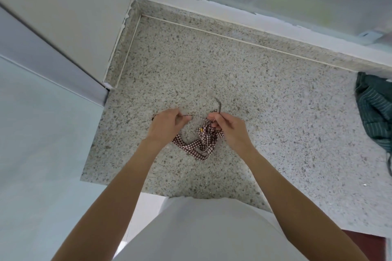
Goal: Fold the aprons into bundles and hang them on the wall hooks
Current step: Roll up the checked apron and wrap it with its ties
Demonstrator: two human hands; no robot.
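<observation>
The checked apron [201,140], brown and white, lies bunched small on the speckled stone counter [275,112], in front of the person's body and well apart from the striped dark green cloth [373,110] that sits at the counter's right edge. Both hands work at it. The right hand [228,128] is closed on the top of the bundle, pinching a tie whose loose end [218,104] curls up beyond the knuckles. The left hand [167,124], just left of the bundle, has its fingers curled narrow around what looks like a thin strand of tie stretched toward the right hand; motion blur makes that strand hard to confirm.

This seems to be the tying-off stage. The risk is that the knot fails. If the tie slips from either pinch before it is drawn tight, the bunched cloth will spring open and need gathering afresh. A loop pulled too small could also leave nothing to catch a wall hook. No hooks are in view here.
</observation>
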